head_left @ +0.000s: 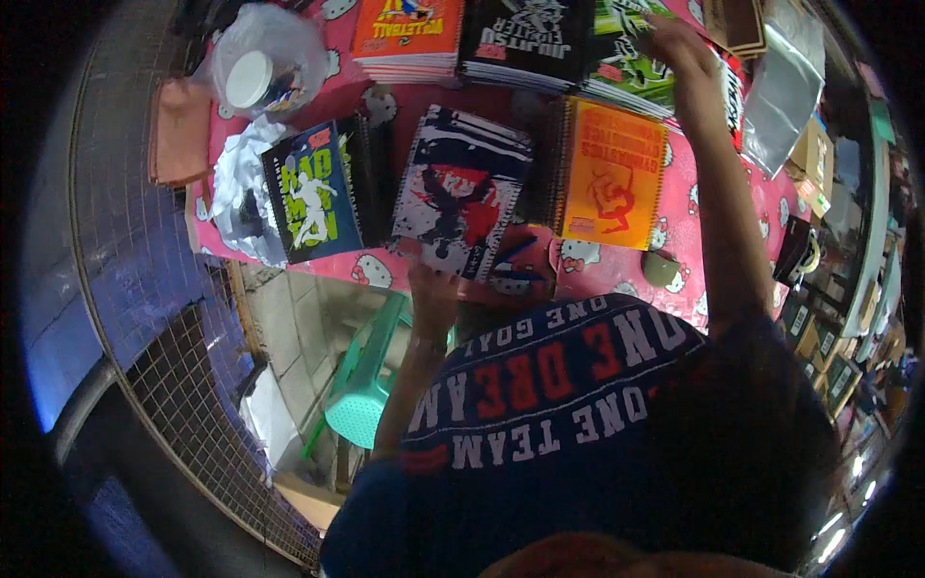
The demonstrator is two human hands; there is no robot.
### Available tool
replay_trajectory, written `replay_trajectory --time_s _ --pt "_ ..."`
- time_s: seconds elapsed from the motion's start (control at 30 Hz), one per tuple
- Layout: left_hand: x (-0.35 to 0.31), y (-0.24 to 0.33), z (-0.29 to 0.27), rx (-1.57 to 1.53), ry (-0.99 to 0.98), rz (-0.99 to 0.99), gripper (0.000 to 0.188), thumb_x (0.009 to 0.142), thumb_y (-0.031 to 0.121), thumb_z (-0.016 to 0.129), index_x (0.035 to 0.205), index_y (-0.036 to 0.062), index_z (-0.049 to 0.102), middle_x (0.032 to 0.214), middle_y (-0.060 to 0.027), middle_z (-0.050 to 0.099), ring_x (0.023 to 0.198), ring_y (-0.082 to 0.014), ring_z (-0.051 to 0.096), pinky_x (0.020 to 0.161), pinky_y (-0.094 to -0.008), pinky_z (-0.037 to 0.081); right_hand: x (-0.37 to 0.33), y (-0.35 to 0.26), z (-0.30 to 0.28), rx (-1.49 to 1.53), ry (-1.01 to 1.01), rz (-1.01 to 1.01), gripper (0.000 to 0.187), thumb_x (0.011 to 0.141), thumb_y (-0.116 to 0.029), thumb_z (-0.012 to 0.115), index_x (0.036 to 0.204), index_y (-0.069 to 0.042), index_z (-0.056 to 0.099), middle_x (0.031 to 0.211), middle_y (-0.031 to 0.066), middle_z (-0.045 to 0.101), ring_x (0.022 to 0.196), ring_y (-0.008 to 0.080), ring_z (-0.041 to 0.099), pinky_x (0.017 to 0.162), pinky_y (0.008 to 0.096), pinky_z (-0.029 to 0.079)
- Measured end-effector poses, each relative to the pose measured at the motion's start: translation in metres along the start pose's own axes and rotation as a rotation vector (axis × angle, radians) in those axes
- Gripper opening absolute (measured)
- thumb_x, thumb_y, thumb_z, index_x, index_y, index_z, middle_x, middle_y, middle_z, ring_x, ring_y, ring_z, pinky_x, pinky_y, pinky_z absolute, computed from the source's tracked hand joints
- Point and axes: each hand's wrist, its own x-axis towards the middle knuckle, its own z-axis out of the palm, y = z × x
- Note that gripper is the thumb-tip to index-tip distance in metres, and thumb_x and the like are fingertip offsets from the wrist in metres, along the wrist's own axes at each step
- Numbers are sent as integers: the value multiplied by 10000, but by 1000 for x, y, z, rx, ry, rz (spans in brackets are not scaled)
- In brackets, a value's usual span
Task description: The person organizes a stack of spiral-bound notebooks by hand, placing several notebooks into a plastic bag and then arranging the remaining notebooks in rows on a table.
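My left hand (431, 289) grips the near left corner of a stack of spiral notebooks (453, 197) with white, red and navy covers, lying at the table's front edge. At the far right, my right hand (682, 53) is stretched over a stack of green and black notebooks (626, 67), its fingers reaching onto the top cover; their tips are dim. An orange and yellow notebook stack (612, 173) with a gymnast figure lies between my arms. On the left are blue and black notebooks (313, 197) with a white player figure.
A pink patterned cloth (689, 260) covers the table. More notebooks, black (528, 43) and orange-red (407, 39), line the back. A plastic bag with a white-lidded tub (251, 79) stands back left. A green stool (361, 400) is below; wire mesh (159, 433) runs along the left.
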Motion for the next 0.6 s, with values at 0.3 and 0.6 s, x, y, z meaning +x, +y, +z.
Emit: replay_trajectory --time_s 0.3,0.6 --pt "52 29 52 -515 169 -152 396 882 283 559 1208 75 476 1119 -61 558 1030 -218 569 900 -376 475 -160 106 -35 651 286 633 757 861 -644 401 1449 -221 183 1405 95 359 1192 273 405 975 521 284" --pt "28 76 76 226 -111 81 644 874 322 590 1364 33 289 1295 -108 426 1125 -227 480 935 -365 408 -159 123 -28 779 -101 763 560 880 -426 535 1286 -48 461 1256 73 534 1125 193 518 982 328 377"
